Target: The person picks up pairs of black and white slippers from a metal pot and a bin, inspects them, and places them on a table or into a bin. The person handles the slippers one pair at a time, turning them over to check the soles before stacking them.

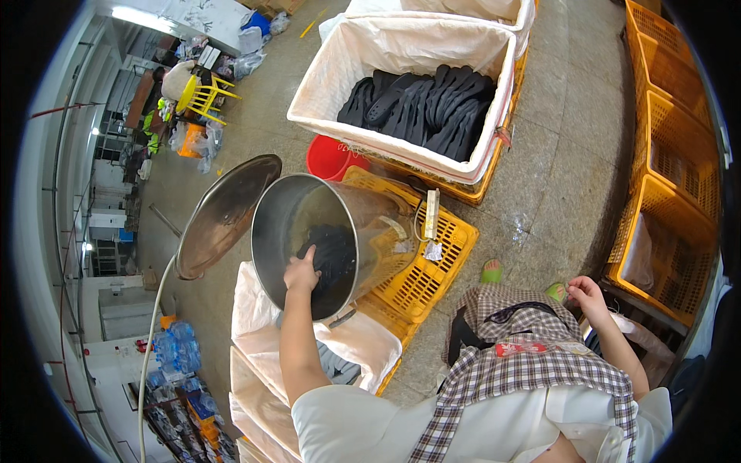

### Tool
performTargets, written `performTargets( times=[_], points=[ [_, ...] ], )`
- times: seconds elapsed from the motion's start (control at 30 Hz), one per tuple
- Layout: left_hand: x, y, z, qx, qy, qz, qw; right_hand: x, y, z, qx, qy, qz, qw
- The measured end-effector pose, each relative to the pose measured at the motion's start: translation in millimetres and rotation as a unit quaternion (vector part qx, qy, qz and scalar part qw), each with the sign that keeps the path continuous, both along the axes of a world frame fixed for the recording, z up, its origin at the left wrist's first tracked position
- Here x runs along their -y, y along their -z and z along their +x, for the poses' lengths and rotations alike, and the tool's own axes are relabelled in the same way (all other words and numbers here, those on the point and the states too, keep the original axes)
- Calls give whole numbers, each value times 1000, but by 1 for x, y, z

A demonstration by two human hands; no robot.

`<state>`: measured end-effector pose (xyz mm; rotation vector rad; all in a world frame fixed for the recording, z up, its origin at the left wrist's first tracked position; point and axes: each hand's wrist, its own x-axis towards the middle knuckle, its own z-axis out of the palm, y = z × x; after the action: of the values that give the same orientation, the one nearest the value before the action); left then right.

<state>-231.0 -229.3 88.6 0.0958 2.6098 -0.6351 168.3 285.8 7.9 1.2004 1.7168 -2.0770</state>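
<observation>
My left hand (302, 271) reaches inside a wide metal drum (266, 231) lying tilted with its mouth toward me. Its fingers close on dark shoe-sole-shaped pieces (333, 251) piled inside, and the pile hides part of the grip. Off to the right, my right hand (590, 301) hangs in the air with fingers curled together; no object shows in it. Beyond the drum, a cloth-lined bin (309, 108) contains many black shoe soles (428, 108). A round metal lid (224, 220) stands tilted beside the drum's mouth.
Yellow plastic crates (413, 289) lie under the drum; others (656, 231) line the right side. A red bucket (328, 157) sits behind the drum. Below it, a cloth-lined bin (258, 316) contains grey pieces. A power strip (431, 214) with a cord rests on the crate.
</observation>
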Motion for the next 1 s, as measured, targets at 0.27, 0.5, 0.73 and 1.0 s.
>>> performTargets(
  times=[0.27,0.5,0.73,1.0],
  points=[
    [2,18,-19,67,62,-18,996,23,15,-28,-9,-7,10,1000],
    [3,26,-28,83,72,-37,993,25,6,-67,-56,-43,0,997],
    [-7,26,-31,83,57,-29,994,6,-1,-103,-73,-102,40,991],
    [5,-48,15,-52,-35,-34,997,-57,-32,-229,-143,-214,170,951]
  ],
)
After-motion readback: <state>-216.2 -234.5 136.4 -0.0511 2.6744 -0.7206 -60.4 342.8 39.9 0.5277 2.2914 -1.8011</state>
